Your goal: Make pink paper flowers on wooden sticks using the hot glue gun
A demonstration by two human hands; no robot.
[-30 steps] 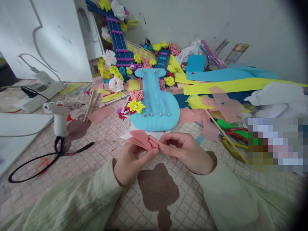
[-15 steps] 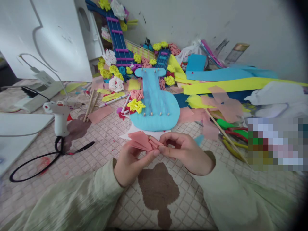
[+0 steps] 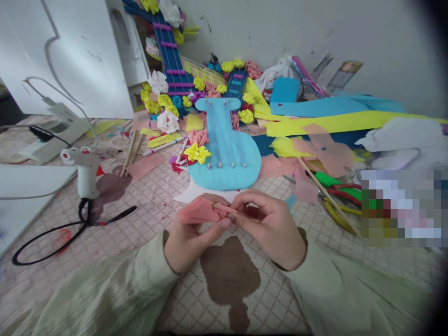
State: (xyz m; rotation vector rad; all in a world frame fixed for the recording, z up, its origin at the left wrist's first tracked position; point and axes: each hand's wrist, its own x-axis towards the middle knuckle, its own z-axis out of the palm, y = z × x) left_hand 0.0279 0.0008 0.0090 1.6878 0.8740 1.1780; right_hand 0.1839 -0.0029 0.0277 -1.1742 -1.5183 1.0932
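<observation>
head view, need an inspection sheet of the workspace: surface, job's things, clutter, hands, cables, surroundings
Surface: grid-patterned table cover, with a brown patch nearest the person.
Job's things: pink paper, folded, in the hands; light blue guitar shape just beyond.
Clutter: yellow paper flower, yellow strip, wooden stick, among many scraps.
Hands: left hand and right hand both pinch the pink paper.
Cables: black cable curls below the glue gun.
Surroundings: marked grey wall behind; white panel at left.

- White glue gun (image 3: 87, 179): rests on the surface (image 3: 150, 200), nozzle pointing right.
- Power strip (image 3: 58, 142): behind the glue gun.
- Gold-lidded jar (image 3: 343, 78): near the wall (image 3: 395, 56).
</observation>
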